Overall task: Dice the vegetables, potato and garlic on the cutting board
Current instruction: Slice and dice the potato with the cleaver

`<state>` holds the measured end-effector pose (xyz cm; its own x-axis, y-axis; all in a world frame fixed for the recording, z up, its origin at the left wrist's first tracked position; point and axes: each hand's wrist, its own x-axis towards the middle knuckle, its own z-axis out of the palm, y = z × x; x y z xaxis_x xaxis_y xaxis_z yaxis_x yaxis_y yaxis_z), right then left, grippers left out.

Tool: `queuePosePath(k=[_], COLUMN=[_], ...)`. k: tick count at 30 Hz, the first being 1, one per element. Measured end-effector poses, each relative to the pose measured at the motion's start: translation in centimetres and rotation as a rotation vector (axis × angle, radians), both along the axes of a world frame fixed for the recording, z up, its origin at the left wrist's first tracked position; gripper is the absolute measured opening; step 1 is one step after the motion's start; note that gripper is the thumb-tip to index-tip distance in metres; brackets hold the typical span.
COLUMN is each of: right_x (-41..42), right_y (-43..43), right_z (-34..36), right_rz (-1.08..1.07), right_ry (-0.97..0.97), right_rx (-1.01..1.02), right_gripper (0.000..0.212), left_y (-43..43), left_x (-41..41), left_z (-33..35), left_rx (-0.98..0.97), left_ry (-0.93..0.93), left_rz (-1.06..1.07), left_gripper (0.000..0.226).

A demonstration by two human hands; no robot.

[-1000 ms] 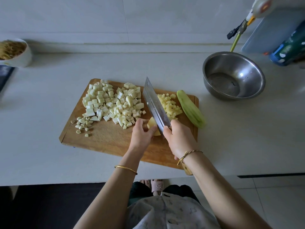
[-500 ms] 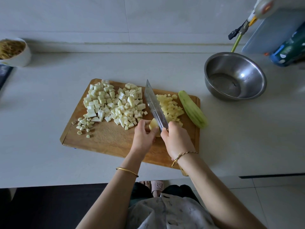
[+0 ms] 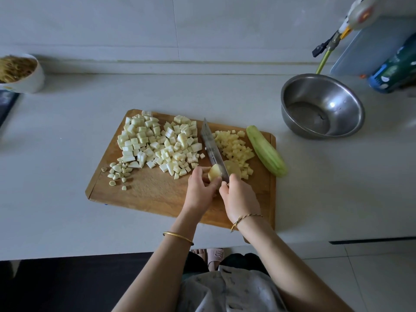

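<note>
A potato piece (image 3: 215, 172) was held right of the cutting board's (image 3: 153, 197) middle by the left hand's (image 3: 201, 190) curled fingers, and a knife (image 3: 211, 147), gripped by the right hand (image 3: 241, 199), was set across it. Bare wood was seen near-left. A peeled gourd (image 3: 266, 151) was laid over the right edge.

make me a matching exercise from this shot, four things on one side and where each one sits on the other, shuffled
Things
1. garlic pieces
2. potato dice
3. peeled gourd
4. steel bowl

Places
a. along the right edge of the cutting board, uncut
b. on the counter, off the board to the far right
c. left part of the board, below the big pale pile
d. just right of the knife blade

Pairs: 1-c, 2-d, 3-a, 4-b
</note>
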<state>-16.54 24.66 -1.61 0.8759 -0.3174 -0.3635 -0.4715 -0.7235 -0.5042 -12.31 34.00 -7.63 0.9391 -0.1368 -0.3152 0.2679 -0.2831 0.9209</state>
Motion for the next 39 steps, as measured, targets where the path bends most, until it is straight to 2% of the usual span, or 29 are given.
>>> queuePosePath(k=[5,9,12,18,24,28,39], right_x=[0.0,-0.2,-0.5,-0.6,-1.1,-1.7,-2.1], right_y=[-1.8,-3.0,-3.2,-4.3,-4.7,-3.8,-3.2], right_z=[-0.7,-1.0,-0.6,0.2,0.8,1.6,2.6], right_rz=[-0.060,-0.236,-0.289,-0.281,-0.166,-0.110,-0.058], right_ry=[-0.056,-0.030,-0.038,-0.124,-0.174,-0.218,-0.175], right_rx=[0.122,0.413,0.511,0.475,0.306,0.266,0.201], right_gripper=[0.038,0.024,0.023,0.028,0.032,0.032,0.031], left_y=[-0.1,0.1,0.1,0.1,0.0,0.0,-0.3], left_x=[0.3,0.2,0.2,0.2,0.4,0.4,0.5], left_z=[-0.2,0.3,0.6,1.2,1.4,1.4,1.3], left_rx=[-0.038,-0.079,-0.101,-0.153,-0.134,-0.121,-0.111], left_ry=[0.055,0.056,0.059,0.117,0.121,0.123,0.109], left_rz=[-0.014,0.000,0.009,0.019,0.023,0.028,0.048], left_gripper=[0.032,0.028,0.029,0.029,0.027,0.025,0.026])
